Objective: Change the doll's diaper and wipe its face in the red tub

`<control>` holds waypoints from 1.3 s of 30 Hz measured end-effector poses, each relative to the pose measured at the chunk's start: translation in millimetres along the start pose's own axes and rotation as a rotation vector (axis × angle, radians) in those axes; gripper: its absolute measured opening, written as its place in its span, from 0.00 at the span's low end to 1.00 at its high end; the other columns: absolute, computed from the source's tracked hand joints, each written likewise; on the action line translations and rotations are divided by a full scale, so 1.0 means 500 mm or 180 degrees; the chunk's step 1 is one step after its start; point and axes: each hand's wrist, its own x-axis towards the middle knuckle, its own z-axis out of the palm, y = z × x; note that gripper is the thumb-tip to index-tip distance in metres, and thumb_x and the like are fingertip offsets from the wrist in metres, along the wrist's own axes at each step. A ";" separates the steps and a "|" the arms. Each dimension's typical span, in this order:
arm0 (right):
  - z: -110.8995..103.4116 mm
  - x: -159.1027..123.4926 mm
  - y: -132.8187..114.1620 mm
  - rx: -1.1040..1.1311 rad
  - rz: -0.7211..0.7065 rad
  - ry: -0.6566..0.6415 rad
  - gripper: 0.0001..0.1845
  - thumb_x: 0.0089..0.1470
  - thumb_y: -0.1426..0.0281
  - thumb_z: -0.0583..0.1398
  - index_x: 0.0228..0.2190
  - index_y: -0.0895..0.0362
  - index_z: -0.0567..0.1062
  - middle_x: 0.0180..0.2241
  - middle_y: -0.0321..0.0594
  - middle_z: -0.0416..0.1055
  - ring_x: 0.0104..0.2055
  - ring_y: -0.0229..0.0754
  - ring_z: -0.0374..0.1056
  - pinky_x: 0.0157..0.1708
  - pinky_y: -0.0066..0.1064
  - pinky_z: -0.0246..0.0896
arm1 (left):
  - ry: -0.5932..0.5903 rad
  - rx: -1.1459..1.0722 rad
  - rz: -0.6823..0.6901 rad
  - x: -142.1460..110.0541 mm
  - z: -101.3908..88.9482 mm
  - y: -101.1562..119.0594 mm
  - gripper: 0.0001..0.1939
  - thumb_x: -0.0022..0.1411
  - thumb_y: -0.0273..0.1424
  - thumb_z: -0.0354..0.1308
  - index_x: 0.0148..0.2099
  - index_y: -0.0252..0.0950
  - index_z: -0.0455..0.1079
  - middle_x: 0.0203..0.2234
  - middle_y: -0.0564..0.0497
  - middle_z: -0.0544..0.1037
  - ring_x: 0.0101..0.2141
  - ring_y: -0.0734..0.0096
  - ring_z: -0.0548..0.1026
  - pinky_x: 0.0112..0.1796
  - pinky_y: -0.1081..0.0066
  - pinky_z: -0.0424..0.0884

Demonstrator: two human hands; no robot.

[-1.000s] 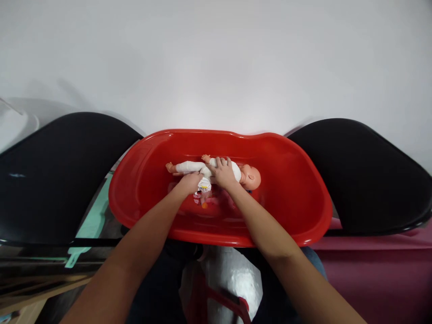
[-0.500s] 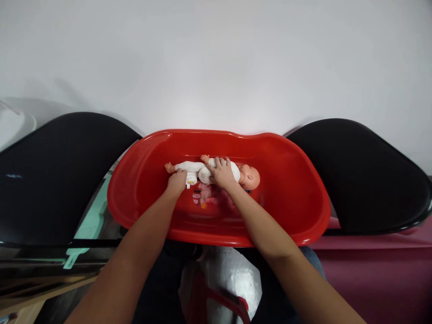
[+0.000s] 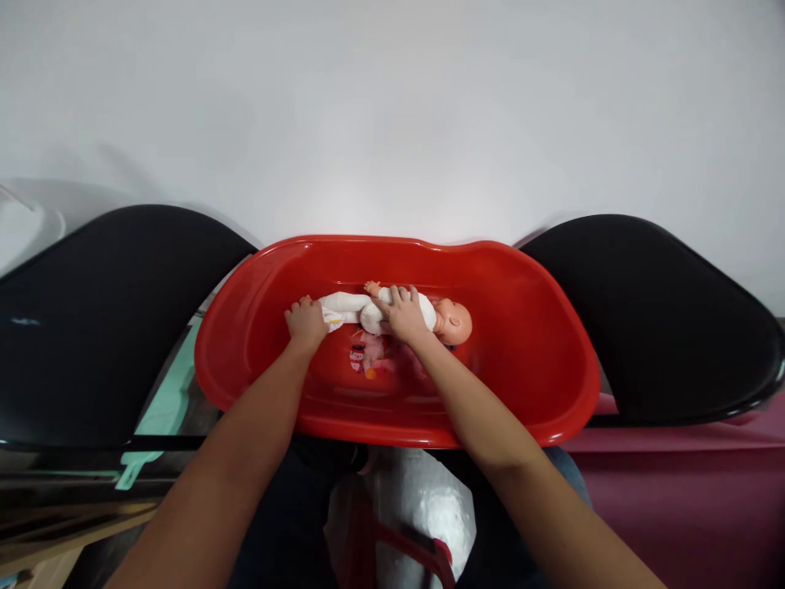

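Observation:
A baby doll (image 3: 454,321) with a white cloth body lies in a red plastic tub (image 3: 527,327), its head to the right and feet to the left. My left hand (image 3: 307,321) is closed at the doll's feet on a small white garment (image 3: 333,319) with a yellow mark, bunched around the lower leg. Most of that foot is hidden behind my fingers. Across the doll's torso lies my right hand (image 3: 401,313), its fingers curled over the far side and holding the body against the tub floor. A pink cartoon print (image 3: 370,352) shows beside the doll.
Black chair seats (image 3: 110,319) stand at the left and, matching, at the right (image 3: 656,319), with the tub between them. A white wall (image 3: 392,123) rises behind. At lower left is a mint-green strip-like thing (image 3: 165,393); a dark pink surface (image 3: 675,507) lies lower right.
My left hand has moved left along the doll's leg, drawing the white garment toward the foot. My right hand and the doll's upper body have stayed in place.

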 end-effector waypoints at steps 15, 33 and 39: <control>-0.012 -0.001 -0.001 0.0106 -0.0014 -0.0161 0.35 0.68 0.60 0.59 0.73 0.47 0.64 0.69 0.58 0.59 0.67 0.63 0.56 0.70 0.58 0.32 | 0.0330 -0.0397 0.1036 0.003 0.006 0.035 0.18 0.74 0.27 0.48 0.58 0.38 0.74 0.56 0.37 0.74 0.55 0.51 0.71 0.57 0.56 0.65; -0.009 -0.002 -0.001 0.0026 0.0014 -0.0077 0.33 0.70 0.63 0.55 0.73 0.46 0.62 0.67 0.57 0.61 0.66 0.61 0.57 0.70 0.56 0.33 | 0.0128 -0.0254 -0.0149 0.008 0.003 -0.014 0.19 0.72 0.25 0.48 0.60 0.35 0.71 0.56 0.34 0.75 0.53 0.48 0.74 0.51 0.56 0.68; -0.012 -0.005 -0.002 0.0033 0.0008 -0.0069 0.35 0.70 0.65 0.54 0.75 0.45 0.58 0.68 0.56 0.61 0.65 0.61 0.57 0.70 0.56 0.34 | 0.0598 -0.0759 -0.0174 0.021 -0.043 0.004 0.18 0.69 0.24 0.50 0.56 0.40 0.72 0.50 0.40 0.78 0.53 0.49 0.74 0.53 0.54 0.66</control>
